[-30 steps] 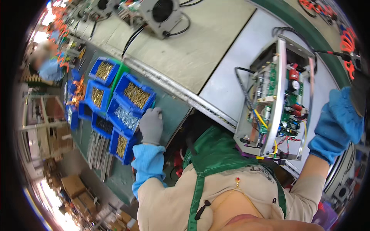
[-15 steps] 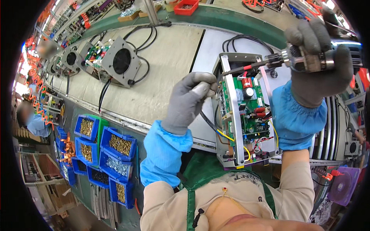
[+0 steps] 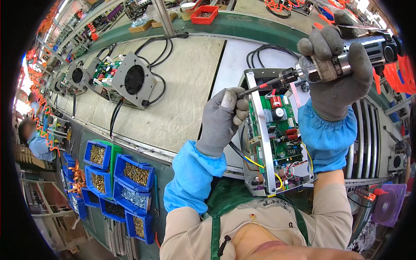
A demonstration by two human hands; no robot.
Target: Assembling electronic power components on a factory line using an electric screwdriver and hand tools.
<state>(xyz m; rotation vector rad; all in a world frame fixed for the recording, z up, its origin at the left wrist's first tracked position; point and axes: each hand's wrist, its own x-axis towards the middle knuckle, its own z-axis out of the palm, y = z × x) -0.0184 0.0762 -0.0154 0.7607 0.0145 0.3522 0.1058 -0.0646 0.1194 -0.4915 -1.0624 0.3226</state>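
My right hand [image 3: 336,86], in a grey glove, is wrapped around a silver power screwdriver [image 3: 370,47] held sideways. Its long dark bit [image 3: 271,82] with a red band points left across the upper end of an open metal case [image 3: 265,143]. Inside the case sits a green circuit board [image 3: 284,113] with red and white parts. My left hand [image 3: 220,118], also gloved, is closed in a pinch at the bit's tip, beside the case's left rail. Whatever lies between those fingertips is too small or hidden to make out.
Blue bins [image 3: 134,173] of brass and silver fasteners stand at the lower left. Further along the bench are other units with fans [image 3: 135,79] and black cables. A red tray [image 3: 204,15] stands at the back; a purple fan [image 3: 388,205] is at right.
The screwdriver and my right hand have moved left and slightly down. My left hand has shifted right, bringing its pinched fingers to the bit's tip.
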